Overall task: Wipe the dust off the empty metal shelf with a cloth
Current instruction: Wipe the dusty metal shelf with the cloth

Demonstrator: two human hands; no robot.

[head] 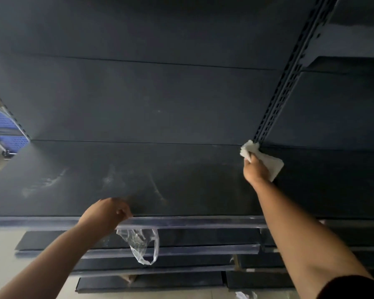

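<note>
The dark metal shelf (181, 182) fills the middle of the head view, with pale dust smears on its left and centre. My right hand (255, 171) reaches to the shelf's back right corner and grips a white cloth (270, 165), pressed where the shelf meets the slotted upright (289, 83). My left hand (108, 212) rests on the shelf's front edge with its fingers curled over the rim; a clear plastic bag (140, 244) hangs below it, and I cannot tell whether the hand holds the bag.
Lower dark shelves (181, 236) step out beneath the front edge. A neighbouring shelf bay (337, 108) stands right of the upright. A blue perforated crate on a metal rack (7, 130) is at the far left. Pale floor (2, 244) shows lower left.
</note>
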